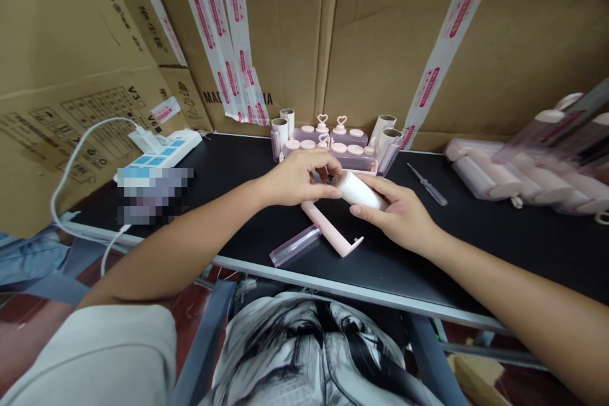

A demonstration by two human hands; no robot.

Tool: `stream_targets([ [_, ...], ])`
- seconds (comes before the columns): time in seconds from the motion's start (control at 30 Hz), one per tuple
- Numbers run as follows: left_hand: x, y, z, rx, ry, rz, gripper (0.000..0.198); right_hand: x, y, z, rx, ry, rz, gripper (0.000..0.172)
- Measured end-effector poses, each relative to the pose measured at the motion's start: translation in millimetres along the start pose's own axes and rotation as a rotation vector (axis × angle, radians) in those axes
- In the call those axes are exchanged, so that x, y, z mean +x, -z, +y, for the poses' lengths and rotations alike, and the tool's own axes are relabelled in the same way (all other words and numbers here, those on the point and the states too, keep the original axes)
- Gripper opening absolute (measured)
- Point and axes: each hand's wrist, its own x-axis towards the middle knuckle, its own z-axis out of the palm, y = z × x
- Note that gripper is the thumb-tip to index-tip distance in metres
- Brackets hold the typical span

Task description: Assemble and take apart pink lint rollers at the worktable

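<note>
A white roll (359, 191), cylindrical with a smooth outside, is held tilted above the table between my two hands. My right hand (404, 212) wraps around its right end, thumb along the near side. My left hand (304, 179) is closed at the roll's left end, thumb and fingertips touching it; the tips are partly hidden. Just below the hands lies a pink plastic handle piece (333, 233) with a short bent end. A clear lilac plastic cover (295, 246) rests against it on the table.
Behind my hands stand pink and lilac parts (349, 149) with heart-shaped loops, flanked by upright rolls (392, 139). A screwdriver (428, 186) lies to the right, before stacked pink rollers (518, 177). A power strip (164, 155) with a white cable sits left. Cardboard (380, 32) walls the back.
</note>
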Motion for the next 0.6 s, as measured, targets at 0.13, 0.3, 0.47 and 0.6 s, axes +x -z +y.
stream_targets([
  [0.13,0.5,-0.6,-0.8,0.003,-0.038,0.004,0.034,1.2,1.0,-1.1,0.007,0.000,0.006,0.057],
  [0.3,0.9,0.1,-0.1,0.000,-0.055,0.000,0.034,0.8,0.7,-1.3,0.018,-0.002,-0.001,0.058],
  [0.47,0.6,0.7,0.8,-0.004,-0.041,-0.008,0.036,0.1,0.9,-1.0,0.029,-0.002,-0.004,0.058],
  [0.6,0.4,1.0,-0.3,0.002,-0.035,-0.010,0.040,-0.5,1.4,-0.5,0.021,0.002,-0.016,0.059],
])
